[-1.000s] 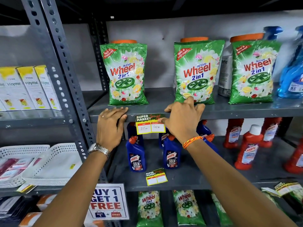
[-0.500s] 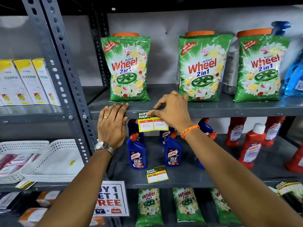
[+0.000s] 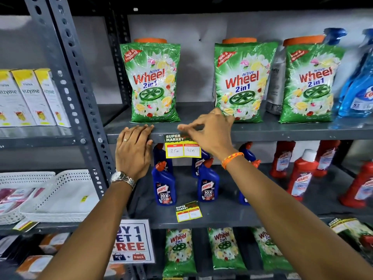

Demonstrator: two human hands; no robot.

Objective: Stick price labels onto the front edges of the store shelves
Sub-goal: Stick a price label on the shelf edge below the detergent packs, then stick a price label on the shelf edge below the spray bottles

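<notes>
The grey slotted-steel shelving unit (image 3: 80,110) fills the view, its upper grey shelf (image 3: 282,132) running left to right with its front edge facing the camera. On that shelf stand three green plastic Wheel detergent bags (image 3: 153,83), upright and apart from each other, with blue spray bottles (image 3: 355,93) at the far right. On the shelf below stand dark blue Harpic toilet-cleaner bottles (image 3: 164,184) and red Harpic bottles (image 3: 300,178).

The left hand (image 3: 134,150) lies flat and spread against the front edge of the upper shelf, fingers pointing up over the lip, nothing held; a silver metal wristwatch (image 3: 122,178) sits on its wrist. The right hand (image 3: 212,134) reaches in from the right, an orange woven thread band (image 3: 232,158) on its wrist, with thumb and forefinger pinched together at the top edge of the shelf lip just above the label; whether that grip holds the label's upper edge or only presses on it I cannot tell.

The yellow and green paper price label (image 3: 182,147) printed SUPER MARKET hangs on the front edge of the upper shelf between the two hands, long axis horizontal, printed face toward the camera, its two white price boxes dropping below the lip. A second matching label (image 3: 188,211) lies face up and slightly tilted on the lower shelf, in front of the blue bottles
</notes>
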